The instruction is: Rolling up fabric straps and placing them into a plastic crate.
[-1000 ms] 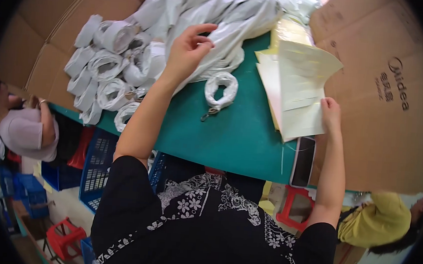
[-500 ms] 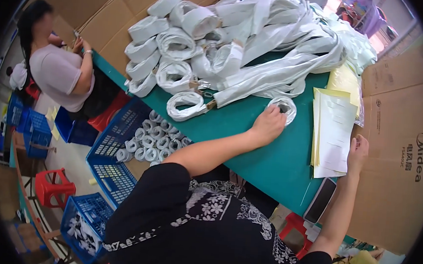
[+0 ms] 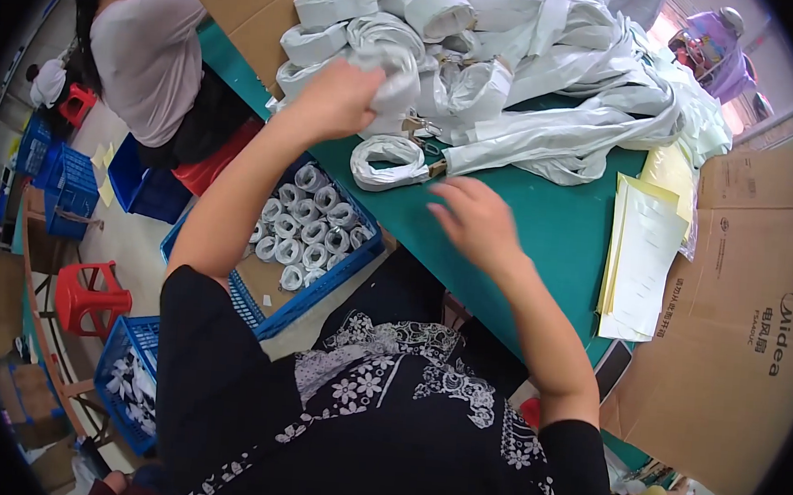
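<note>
My left hand (image 3: 338, 98) is closed at the near side of a heap of white strap coils. Its fingers grip the edge of a large coil of white strap (image 3: 397, 87), which is smeared by motion. Just right of it, another coil (image 3: 389, 162) lies on the green table (image 3: 493, 309), near a metal hook and a brown end piece. My right hand (image 3: 483, 224) hovers over the table to the right of that coil, fingers apart and holding nothing. Long loose white straps (image 3: 570, 131) spread behind it.
A blue basket (image 3: 296, 309) of small white coils stands below the table's left edge. Paper sheets (image 3: 639, 264), a phone (image 3: 613, 366) and a large cardboard box (image 3: 730, 344) are at the right. A co-worker (image 3: 148, 55) is at the far left.
My left hand has moved left from the small coil to the heap. My right hand has left the papers' edge and come to mid-table. The small coil is gone from its spot. The view has shifted.
</note>
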### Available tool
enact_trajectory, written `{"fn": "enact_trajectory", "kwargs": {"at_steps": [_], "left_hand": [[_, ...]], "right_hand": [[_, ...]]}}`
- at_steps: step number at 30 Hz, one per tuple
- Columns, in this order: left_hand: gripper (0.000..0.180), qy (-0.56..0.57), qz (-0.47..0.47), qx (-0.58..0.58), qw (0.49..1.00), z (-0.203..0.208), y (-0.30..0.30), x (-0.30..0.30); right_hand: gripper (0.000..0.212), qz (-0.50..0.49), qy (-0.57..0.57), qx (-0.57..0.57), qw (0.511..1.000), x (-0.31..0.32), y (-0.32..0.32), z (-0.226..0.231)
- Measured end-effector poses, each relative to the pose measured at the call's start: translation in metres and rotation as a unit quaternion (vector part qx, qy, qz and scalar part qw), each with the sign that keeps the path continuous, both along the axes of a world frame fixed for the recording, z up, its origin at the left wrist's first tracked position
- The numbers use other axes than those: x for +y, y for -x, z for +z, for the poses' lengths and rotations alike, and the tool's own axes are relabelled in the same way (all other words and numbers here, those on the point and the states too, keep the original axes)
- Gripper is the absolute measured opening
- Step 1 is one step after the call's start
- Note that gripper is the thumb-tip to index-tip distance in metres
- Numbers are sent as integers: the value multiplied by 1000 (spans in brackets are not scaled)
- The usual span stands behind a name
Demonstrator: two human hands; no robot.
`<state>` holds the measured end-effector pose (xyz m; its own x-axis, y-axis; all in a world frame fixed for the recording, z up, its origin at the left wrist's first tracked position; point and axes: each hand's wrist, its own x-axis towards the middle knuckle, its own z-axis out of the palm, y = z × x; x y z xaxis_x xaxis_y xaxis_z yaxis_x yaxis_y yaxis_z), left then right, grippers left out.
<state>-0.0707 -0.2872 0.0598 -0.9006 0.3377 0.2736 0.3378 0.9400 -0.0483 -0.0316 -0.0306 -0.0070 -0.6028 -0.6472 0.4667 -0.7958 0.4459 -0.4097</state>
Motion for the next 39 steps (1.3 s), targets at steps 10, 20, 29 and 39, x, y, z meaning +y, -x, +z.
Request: {"fn": "enact_trajectory", "kwargs": {"at_steps": [10, 20, 29, 39], "left_hand": [[11, 25, 16, -124, 992, -36, 23, -8], [34, -360, 114, 74, 923, 51, -119, -103], [37, -316, 543, -122, 768, -151, -286, -229], [54, -409, 674, -265, 555, -503, -391, -260]], "right_hand": [[10, 96, -198, 148, 964, -75, 32, -38], [28, 74, -146, 175, 971, -110, 57, 31], [54, 103, -442, 119, 883, -163, 101, 35], [28, -138, -428, 127, 884, -182, 85, -7]]}}
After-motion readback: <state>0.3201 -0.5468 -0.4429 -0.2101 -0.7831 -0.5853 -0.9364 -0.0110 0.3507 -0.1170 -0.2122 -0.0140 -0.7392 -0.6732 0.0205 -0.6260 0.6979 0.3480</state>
